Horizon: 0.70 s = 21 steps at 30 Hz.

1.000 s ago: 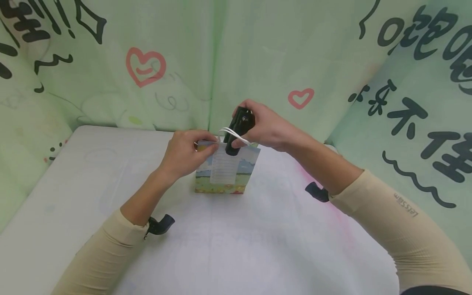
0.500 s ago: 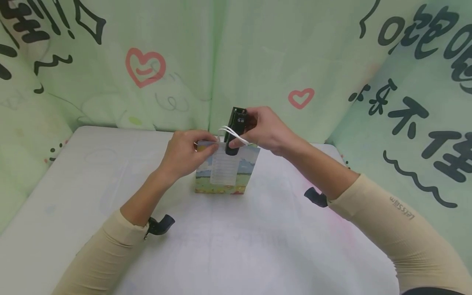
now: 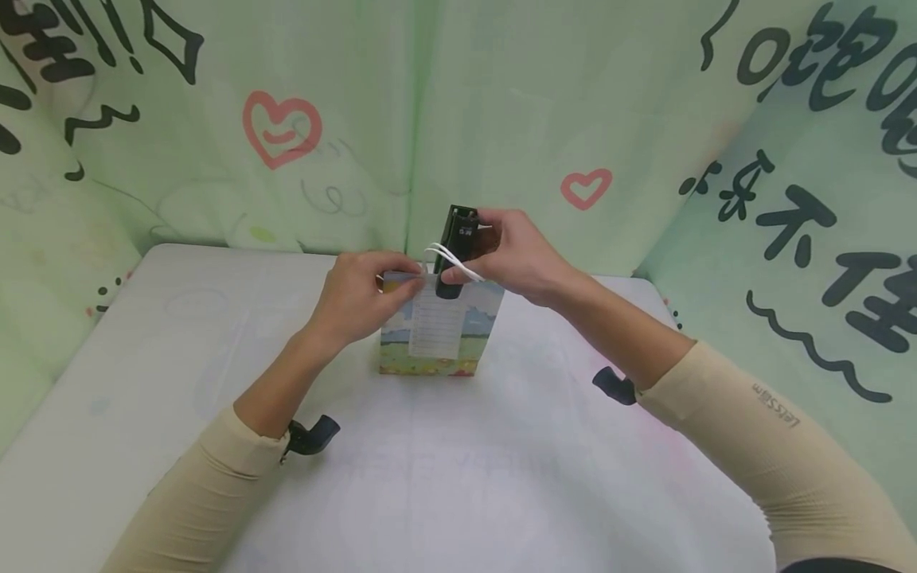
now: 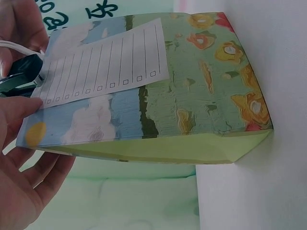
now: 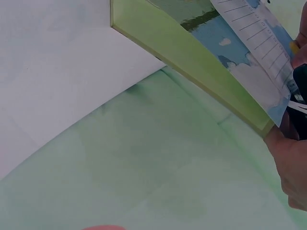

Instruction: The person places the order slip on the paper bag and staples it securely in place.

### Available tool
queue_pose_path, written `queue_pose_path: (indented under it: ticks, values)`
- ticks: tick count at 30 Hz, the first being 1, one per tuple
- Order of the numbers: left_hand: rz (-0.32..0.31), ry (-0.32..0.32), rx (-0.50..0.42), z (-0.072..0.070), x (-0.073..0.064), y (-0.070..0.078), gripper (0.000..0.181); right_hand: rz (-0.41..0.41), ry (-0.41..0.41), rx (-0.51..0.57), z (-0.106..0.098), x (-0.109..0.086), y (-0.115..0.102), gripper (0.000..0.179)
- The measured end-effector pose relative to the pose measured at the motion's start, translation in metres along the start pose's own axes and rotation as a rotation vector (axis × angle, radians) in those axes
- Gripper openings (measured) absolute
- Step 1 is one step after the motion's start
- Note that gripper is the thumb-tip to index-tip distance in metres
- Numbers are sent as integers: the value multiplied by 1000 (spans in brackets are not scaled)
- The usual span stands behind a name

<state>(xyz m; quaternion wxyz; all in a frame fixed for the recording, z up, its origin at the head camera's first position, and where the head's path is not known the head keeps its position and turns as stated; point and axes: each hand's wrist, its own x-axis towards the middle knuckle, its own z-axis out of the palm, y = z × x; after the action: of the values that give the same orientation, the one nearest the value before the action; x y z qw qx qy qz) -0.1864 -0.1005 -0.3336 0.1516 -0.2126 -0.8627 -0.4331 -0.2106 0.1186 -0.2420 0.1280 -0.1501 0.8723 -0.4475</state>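
A small paper gift bag (image 3: pixel 481 322) printed with a painted landscape stands on the table. Against its front lies a white lined sheet (image 3: pixel 435 330) with small checkboxes, its top at the bag's upper edge. My left hand (image 3: pixel 358 296) pinches that upper edge at the left, thumb in front. My right hand (image 3: pixel 526 253) grips a black stapler (image 3: pixel 456 231), held nearly upright at the bag's mouth. In the left wrist view the two stapler jaws sit at the top edge of the sheet (image 4: pixel 105 67). White cord handles (image 3: pixel 453 259) cross in front of the stapler.
The white table (image 3: pixel 458 477) reaches to a green curtain (image 3: pixel 358 119) with hearts and black writing close behind the bag. A dark wrist camera mount (image 3: pixel 313 435) sticks out from the left wrist, and another mount (image 3: pixel 614 385) from the right.
My right hand has turned and lowered slightly, so the stapler went from leaning right to more upright, its printed face now showing. The left hand and bag have hardly moved.
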Motion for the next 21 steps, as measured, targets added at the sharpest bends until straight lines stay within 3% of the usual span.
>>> queue_pose_path:
  ticks: [21]
  values:
    - [11,-1,-15,-1,0,-1,16,-97,28,-25,6,5,11,37]
